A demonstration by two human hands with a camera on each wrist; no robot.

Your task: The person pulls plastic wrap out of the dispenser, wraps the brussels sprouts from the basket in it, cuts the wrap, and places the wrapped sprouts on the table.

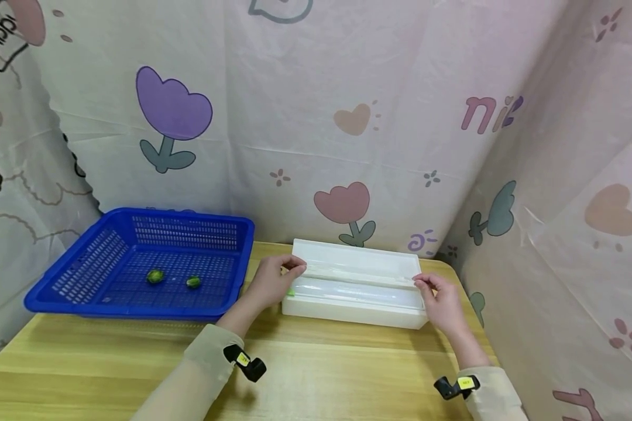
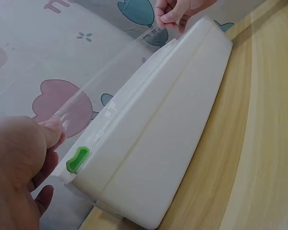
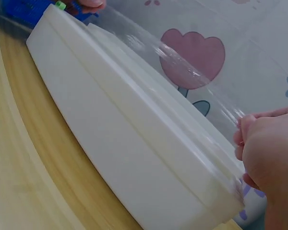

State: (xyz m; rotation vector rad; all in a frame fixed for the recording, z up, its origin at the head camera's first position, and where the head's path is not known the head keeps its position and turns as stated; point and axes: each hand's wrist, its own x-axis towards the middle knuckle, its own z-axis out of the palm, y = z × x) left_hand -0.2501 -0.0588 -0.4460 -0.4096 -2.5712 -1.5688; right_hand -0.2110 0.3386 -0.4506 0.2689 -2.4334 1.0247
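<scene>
A white plastic wrap dispenser box stands on the table with its lid raised at the back. Inside lies a roll of clear plastic wrap. My left hand pinches one corner of the film's free edge above the box's left end. At the right end, my right hand pinches the other corner. Between them the film stretches as a clear strip over the box. A green slide cutter sits at the box's left end, just below my left hand.
To the left stands a blue plastic basket holding two small green vegetables. The wooden table runs back to a printed curtain, which also hangs along the right side.
</scene>
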